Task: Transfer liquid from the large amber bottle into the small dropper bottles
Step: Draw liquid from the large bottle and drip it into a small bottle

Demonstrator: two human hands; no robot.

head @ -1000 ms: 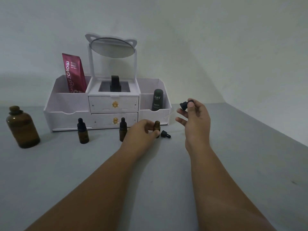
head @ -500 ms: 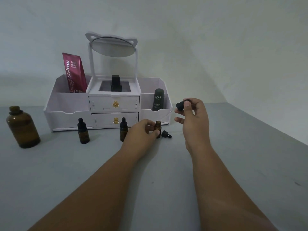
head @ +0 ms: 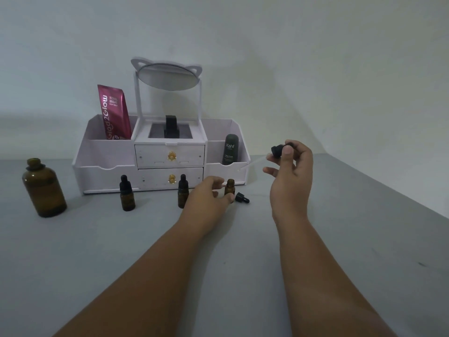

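Observation:
The large amber bottle (head: pixel 44 189) stands uncapped at the far left of the grey table. Two small dropper bottles (head: pixel 127 196) (head: pixel 183 194) with black caps stand before the organizer. A third small bottle (head: pixel 229 187) is uncapped and held upright on the table by my left hand (head: pixel 208 195). My right hand (head: pixel 290 166) is raised to its right, pinching a black dropper cap (head: pixel 277 150) whose clear glass pipette (head: pixel 252 162) slants down to the left. Another black cap (head: pixel 241 198) lies on the table beside the open bottle.
A white cosmetics organizer (head: pixel 160 156) with two drawers and a cat-ear mirror (head: pixel 167 76) stands at the back. It holds a magenta pouch (head: pixel 114 111), a black item (head: pixel 171 126) and a dark Kahf bottle (head: pixel 230 149). The table edge (head: pixel 388 190) runs diagonally at the right.
My right hand with the dropper cap drifted slightly left and then back, staying raised. The left hand keeps its hold on the open small bottle.

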